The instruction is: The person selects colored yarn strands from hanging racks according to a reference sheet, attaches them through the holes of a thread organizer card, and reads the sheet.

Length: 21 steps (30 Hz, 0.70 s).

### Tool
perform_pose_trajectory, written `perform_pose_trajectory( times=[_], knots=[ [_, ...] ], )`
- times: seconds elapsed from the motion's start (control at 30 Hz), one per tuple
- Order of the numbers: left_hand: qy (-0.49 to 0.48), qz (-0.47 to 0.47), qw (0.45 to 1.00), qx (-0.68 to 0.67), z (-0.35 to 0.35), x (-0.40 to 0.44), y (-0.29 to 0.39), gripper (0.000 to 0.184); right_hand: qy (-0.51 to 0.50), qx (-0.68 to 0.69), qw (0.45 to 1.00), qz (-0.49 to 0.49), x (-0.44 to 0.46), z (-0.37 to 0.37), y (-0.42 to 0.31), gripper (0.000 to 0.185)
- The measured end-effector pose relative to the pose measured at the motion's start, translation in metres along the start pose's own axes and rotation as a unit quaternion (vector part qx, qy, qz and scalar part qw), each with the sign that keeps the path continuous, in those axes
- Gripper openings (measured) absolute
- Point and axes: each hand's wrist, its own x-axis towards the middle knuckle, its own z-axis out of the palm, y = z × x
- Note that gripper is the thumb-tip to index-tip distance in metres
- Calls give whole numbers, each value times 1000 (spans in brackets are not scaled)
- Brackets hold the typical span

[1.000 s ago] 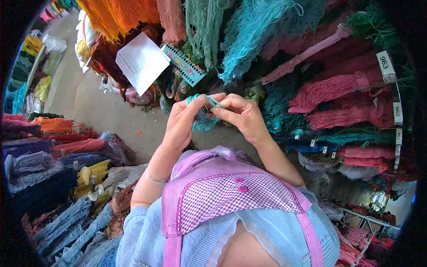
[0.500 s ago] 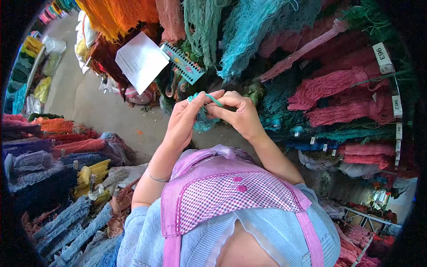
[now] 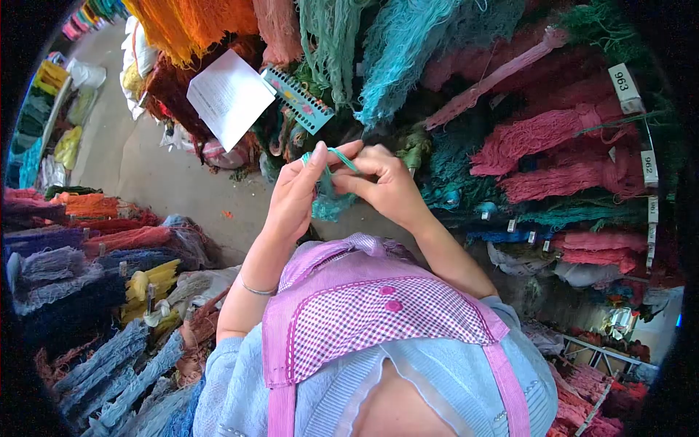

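Observation:
Both hands meet in front of my chest around turquoise yarn (image 3: 331,206). My left hand (image 3: 295,191) is closed on it, thumb raised, with strands looped over the fingers and a loose bundle hanging below. My right hand (image 3: 389,188) is curled, its thumb and fingertips pinching the strand that runs across from the left. Its fingertips are slightly blurred. Just beyond the hands, a white printed sheet (image 3: 231,100) and a turquoise strip with punched holes along its edges (image 3: 298,100) lie against hanging yarn.
Hanging skeins surround me: orange (image 3: 193,29), light blue (image 3: 404,54) and pink (image 3: 546,138) ahead, blue-grey (image 3: 109,357) at left. White number tags (image 3: 625,87) line the right rack. Grey floor (image 3: 175,164) shows at left. I wear a pink checked apron (image 3: 386,313).
My right hand has shifted slightly right and down, so the strand between the hands shows more. The left thumb stands straighter. The yarn stays between both hands.

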Motion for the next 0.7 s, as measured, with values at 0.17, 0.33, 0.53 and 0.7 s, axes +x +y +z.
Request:
perform_pose_trajectory(
  times=[0.17,0.33,0.53,0.7],
  knots=[
    [38,-72,993,83,-52,6,-6,26,51,595,798,84,-2,-22,14,12],
    [123,-130,984,-15,-118,6,-25,27,50,661,747,38,-16,-75,41,22],
    [277,-100,925,241,-242,-10,-55,26,297,399,856,140,-74,-144,75,11],
    [342,-51,798,494,-339,-37,-43,32,417,25,877,237,-153,-202,105,22]
  ],
)
